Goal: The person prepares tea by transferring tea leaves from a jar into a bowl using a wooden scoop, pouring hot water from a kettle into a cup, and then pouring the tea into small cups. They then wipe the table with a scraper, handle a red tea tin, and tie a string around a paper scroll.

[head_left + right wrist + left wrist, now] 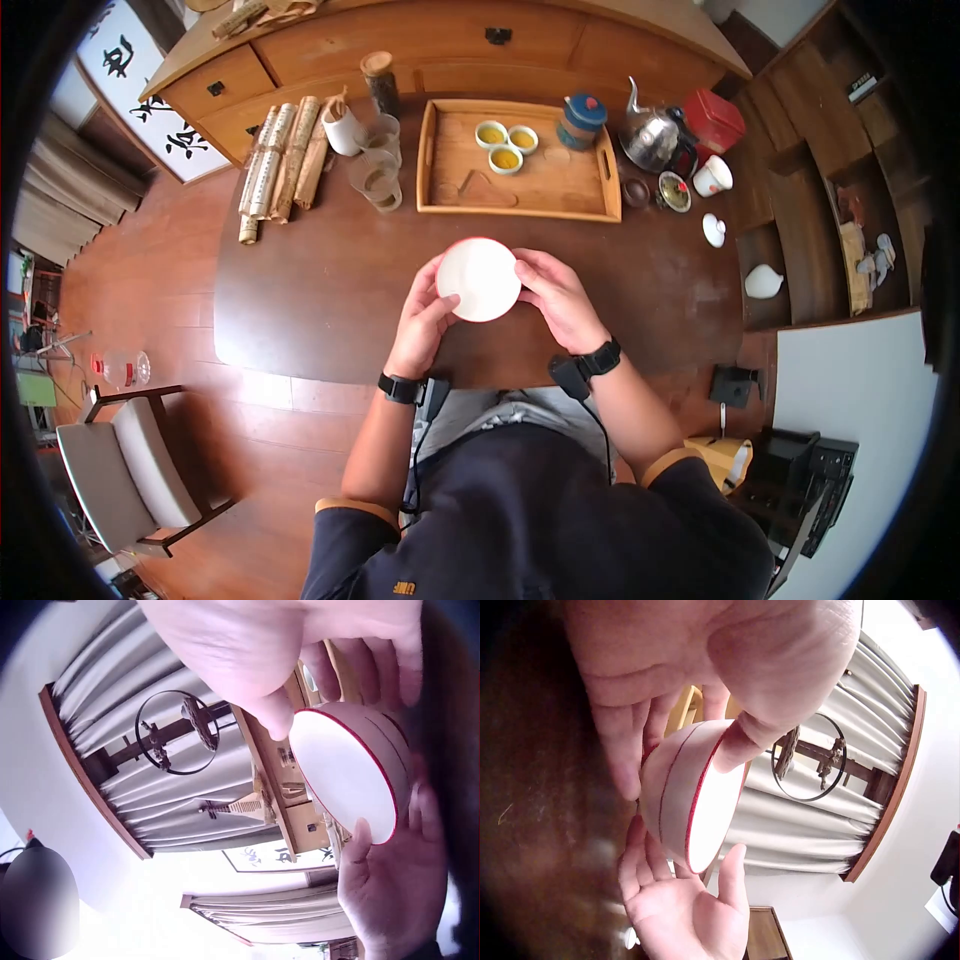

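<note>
The person's left hand (426, 318) grips a red-rimmed white bowl (478, 280), thumb over its rim; the right hand (558, 300) rests extended fingers against its outer side. The bowl is above the tabletop (300, 310), on the person's side of the wooden tray (570, 190).

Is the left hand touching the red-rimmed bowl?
Touching: the left wrist view shows the left hand hooking its thumb over the rim of the red-rimmed bowl.
</note>
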The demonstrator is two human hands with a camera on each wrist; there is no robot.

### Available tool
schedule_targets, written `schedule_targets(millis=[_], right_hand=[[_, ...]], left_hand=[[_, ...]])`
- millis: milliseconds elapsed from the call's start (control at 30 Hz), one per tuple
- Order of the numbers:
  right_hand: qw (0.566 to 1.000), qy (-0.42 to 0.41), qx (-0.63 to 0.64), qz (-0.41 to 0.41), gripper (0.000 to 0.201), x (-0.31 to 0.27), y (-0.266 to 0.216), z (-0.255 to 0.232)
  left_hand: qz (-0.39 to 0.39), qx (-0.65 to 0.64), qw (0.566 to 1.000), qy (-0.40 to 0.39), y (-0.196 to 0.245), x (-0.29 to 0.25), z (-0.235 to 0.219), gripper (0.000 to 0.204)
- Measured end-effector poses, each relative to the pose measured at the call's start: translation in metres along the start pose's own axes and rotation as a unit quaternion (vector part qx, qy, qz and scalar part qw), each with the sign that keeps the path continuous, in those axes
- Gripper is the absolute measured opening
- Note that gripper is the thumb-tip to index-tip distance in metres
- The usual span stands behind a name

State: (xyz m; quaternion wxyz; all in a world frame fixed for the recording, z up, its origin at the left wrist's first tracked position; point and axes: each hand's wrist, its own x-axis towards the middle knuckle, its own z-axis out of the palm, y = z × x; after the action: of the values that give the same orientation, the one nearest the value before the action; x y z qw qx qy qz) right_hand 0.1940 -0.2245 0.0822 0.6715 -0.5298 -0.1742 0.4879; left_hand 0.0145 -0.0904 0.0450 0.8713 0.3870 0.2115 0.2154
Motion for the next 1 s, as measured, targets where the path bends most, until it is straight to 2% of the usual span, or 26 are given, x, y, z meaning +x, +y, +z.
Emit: schedule_targets(millis=[100, 133, 233, 333, 467, 533, 567, 667, 700, 800, 1000], right_hand=[[0.994, 0.068, -0.081, -0.038, 0.035, 0.026, -0.010, -0.003], [0.991, 0.063, -0.099, -0.057, 0.031, 0.036, -0.026, 0.003], [0.977, -0.010, -0.191, -0.093, 0.031, 0.087, -0.072, 0.019], [0.956, -0.063, -0.274, -0.082, 0.035, 0.156, -0.111, 0.038], [0.878, -0.041, -0.457, -0.138, 0.061, 0.245, -0.147, 0.075], [0.828, -0.039, -0.530, -0.181, 0.079, 0.303, -0.146, 0.080], [0.818, -0.040, -0.550, -0.163, 0.093, 0.319, -0.148, 0.090], [0.800, -0.040, -0.571, -0.179, 0.101, 0.351, -0.139, 0.115], [0.789, -0.048, -0.588, -0.172, 0.107, 0.360, -0.138, 0.120], [0.764, -0.038, -0.601, -0.234, 0.106, 0.395, -0.116, 0.128], [0.766, 0.018, -0.592, -0.250, 0.099, 0.403, -0.107, 0.154]], left_hand=[[0.003, 0.027, 1.000, 0.006, 0.001, 0.005, -0.012, 0.059], [0.005, 0.048, 0.999, 0.011, 0.001, 0.006, -0.015, 0.059], [0.018, 0.072, 0.997, 0.016, 0.003, 0.006, -0.022, 0.057], [0.022, 0.082, 0.996, 0.023, 0.012, 0.003, -0.027, 0.058], [0.059, 0.086, 0.994, 0.034, 0.007, 0.002, -0.037, 0.060], [0.076, 0.083, 0.993, 0.032, 0.003, 0.003, -0.040, 0.061], [0.071, 0.094, 0.993, 0.029, 0.003, 0.002, -0.040, 0.063], [0.099, 0.102, 0.990, -0.003, -0.001, 0.006, -0.045, 0.064], [0.084, 0.097, 0.992, -0.010, -0.001, 0.006, -0.048, 0.064], [0.043, 0.095, 0.994, -0.029, 0.008, 0.004, -0.048, 0.063], [-0.015, 0.140, 0.989, -0.047, 0.020, 0.004, -0.043, 0.064]])
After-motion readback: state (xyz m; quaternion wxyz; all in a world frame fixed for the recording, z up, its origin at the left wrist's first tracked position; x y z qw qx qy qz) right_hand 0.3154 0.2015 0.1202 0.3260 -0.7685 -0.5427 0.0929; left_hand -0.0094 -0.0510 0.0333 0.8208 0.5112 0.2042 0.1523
